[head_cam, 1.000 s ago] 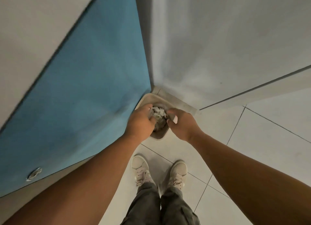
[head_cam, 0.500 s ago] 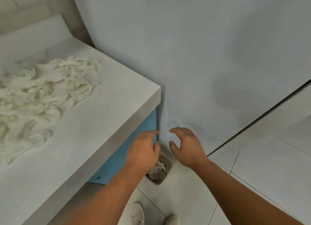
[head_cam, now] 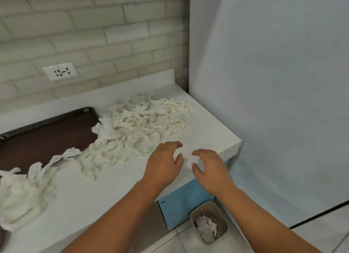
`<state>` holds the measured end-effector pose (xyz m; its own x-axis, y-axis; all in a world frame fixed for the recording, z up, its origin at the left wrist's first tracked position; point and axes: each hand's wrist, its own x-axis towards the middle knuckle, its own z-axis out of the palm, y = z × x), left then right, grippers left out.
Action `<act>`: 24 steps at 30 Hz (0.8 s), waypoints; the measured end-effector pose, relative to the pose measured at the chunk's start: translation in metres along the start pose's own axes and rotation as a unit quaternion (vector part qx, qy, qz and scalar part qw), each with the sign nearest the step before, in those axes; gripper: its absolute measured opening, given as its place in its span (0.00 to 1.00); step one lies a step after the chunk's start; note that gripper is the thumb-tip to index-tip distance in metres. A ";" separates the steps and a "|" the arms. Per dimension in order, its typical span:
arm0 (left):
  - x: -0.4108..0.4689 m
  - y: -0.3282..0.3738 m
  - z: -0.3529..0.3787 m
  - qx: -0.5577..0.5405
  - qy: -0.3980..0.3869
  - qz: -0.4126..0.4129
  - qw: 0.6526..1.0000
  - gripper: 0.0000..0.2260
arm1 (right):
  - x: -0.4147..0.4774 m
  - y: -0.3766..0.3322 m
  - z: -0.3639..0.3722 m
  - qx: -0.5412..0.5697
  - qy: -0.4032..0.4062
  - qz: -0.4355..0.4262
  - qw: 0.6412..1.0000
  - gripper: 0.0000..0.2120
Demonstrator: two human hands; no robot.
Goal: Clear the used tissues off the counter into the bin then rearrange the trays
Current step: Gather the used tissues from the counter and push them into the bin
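stretching across the view is a white counter [head_cam: 94, 192], backed by a pale brick-tile wall with a white socket [head_cam: 60, 71] above the counter's rear edge, and ended by a plain grey-blue wall [head_cam: 273, 101] at its right end. a dark brown tray [head_cam: 43, 139] lies on the counter's left part, and used tissues [head_cam: 139, 124] are strewn in shreds from the tray's edge to the counter's far right corner. under the counter's right end is a blue cabinet front [head_cam: 188, 201], and beside it on the tiled floor stands a small beige bin [head_cam: 209, 222] holding crumpled tissue. over the counter's front right corner hover the left hand [head_cam: 163, 163] and right hand [head_cam: 209, 166], fingers spread and loosely curved, gripping nothing. a small white scrap [head_cam: 188, 161] lies between them; whether it is touched cannot be told.
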<state>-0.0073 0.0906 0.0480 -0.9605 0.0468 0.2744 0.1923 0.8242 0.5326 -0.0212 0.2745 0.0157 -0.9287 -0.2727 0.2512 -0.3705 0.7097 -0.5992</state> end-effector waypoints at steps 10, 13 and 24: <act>-0.030 -0.121 -0.080 0.063 0.024 -0.105 0.992 0.14 | 0.061 -0.095 0.093 0.007 -0.100 -0.058 0.993 0.18; -0.035 -0.155 -0.096 0.068 0.018 -0.122 0.990 0.14 | 0.080 -0.112 0.125 -0.031 -0.127 -0.053 0.990 0.20; -0.019 -0.234 -0.108 0.035 -0.015 -0.067 0.997 0.12 | 0.111 -0.108 0.188 -0.114 -0.100 0.038 0.988 0.10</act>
<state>-0.0120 -0.1639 0.0041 -0.9822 -0.0505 0.1807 0.0487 0.8614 0.5056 -0.0874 0.0456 -0.0346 -0.9467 -0.3191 0.0429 -0.3072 0.8551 -0.4177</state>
